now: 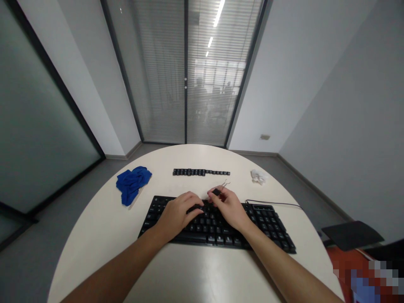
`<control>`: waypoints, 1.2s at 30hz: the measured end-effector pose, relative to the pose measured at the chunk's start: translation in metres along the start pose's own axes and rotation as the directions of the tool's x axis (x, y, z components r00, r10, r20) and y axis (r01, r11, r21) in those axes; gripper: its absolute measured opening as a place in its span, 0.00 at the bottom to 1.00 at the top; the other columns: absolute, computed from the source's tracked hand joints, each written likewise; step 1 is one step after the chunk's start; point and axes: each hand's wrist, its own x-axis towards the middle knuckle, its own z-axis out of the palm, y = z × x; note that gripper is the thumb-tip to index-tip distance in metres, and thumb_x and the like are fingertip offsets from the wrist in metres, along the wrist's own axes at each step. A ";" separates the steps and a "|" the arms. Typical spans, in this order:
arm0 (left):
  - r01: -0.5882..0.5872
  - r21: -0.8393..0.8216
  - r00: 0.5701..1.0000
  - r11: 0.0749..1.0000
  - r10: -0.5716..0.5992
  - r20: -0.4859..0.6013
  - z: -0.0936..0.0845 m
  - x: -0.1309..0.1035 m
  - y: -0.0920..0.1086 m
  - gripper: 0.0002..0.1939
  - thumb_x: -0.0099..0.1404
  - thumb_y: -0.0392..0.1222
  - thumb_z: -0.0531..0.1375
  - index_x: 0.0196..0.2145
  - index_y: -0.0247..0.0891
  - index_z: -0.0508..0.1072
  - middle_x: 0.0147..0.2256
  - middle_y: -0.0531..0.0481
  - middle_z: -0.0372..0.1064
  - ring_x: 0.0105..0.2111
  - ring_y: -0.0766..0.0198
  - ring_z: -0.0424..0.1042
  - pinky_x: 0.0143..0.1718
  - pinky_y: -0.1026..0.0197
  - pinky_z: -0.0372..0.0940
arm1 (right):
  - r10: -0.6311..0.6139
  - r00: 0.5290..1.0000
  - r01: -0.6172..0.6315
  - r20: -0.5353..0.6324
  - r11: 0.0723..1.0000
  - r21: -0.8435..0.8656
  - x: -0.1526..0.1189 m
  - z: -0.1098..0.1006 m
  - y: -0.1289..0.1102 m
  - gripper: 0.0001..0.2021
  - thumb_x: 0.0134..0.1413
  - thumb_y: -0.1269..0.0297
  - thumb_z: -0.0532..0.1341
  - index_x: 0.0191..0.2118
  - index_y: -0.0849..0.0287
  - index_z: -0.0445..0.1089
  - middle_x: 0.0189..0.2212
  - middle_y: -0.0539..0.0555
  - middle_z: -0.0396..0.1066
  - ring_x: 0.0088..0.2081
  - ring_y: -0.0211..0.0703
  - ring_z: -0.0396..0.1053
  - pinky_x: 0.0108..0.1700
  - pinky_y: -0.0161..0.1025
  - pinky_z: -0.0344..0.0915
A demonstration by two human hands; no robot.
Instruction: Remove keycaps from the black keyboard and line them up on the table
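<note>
A black keyboard (202, 240) lies across the round table. My left hand (179, 212) rests over its left-middle part, thumb and fingers curved apart over the keys, with nothing visible between them. Above the keyboard's upper edge, my right hand (229, 206) pinches a small black keycap (216, 192). A thin wire tool (225, 183) sticks out beyond the fingers of that hand. Farther back, a row of loose black keycaps (189, 172) lies on the tabletop, larger ones at the left and smaller ones at the right.
On the round white table (195, 273), a crumpled blue cloth (133, 183) lies at the left over a thin light strip. Crumpled white tissue (259, 176) sits at the right. The keyboard's cable (274, 203) runs off the right edge, near a dark chair (352, 235).
</note>
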 end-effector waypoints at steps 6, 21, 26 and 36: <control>0.102 0.002 0.993 0.995 -0.102 -0.051 0.002 0.001 -0.003 0.02 0.69 0.40 0.60 0.39 0.42 0.73 0.38 0.53 0.73 0.38 0.61 0.72 0.41 0.60 0.66 | -0.176 0.983 0.172 -0.053 0.982 -0.085 -0.007 -0.004 -0.018 0.12 0.67 0.57 0.51 0.43 0.57 0.68 0.36 0.53 0.72 0.41 0.44 0.71 0.48 0.41 0.64; 0.119 0.100 0.992 0.988 -0.121 0.015 0.007 -0.001 -0.008 0.02 0.66 0.37 0.62 0.35 0.41 0.72 0.37 0.53 0.74 0.40 0.59 0.72 0.42 0.59 0.65 | -0.162 0.960 0.244 0.227 0.881 -0.406 -0.007 -0.006 -0.017 0.07 0.58 0.66 0.62 0.38 0.56 0.78 0.29 0.51 0.73 0.33 0.43 0.69 0.38 0.37 0.63; 0.135 0.077 0.991 0.988 -0.132 -0.034 0.009 -0.001 -0.009 0.03 0.65 0.37 0.63 0.36 0.41 0.72 0.36 0.54 0.74 0.38 0.60 0.73 0.40 0.60 0.66 | -0.172 0.953 0.261 0.250 0.884 -0.388 -0.007 -0.007 -0.015 0.06 0.56 0.66 0.65 0.40 0.55 0.78 0.33 0.51 0.74 0.37 0.42 0.71 0.41 0.36 0.64; 0.144 0.046 0.988 0.989 -0.141 -0.054 0.011 -0.002 -0.011 0.03 0.66 0.35 0.61 0.37 0.42 0.72 0.36 0.55 0.75 0.38 0.61 0.74 0.41 0.60 0.66 | -0.164 0.960 0.246 0.227 0.884 -0.399 -0.009 -0.006 -0.017 0.10 0.54 0.69 0.65 0.42 0.54 0.77 0.39 0.50 0.78 0.41 0.43 0.74 0.46 0.37 0.65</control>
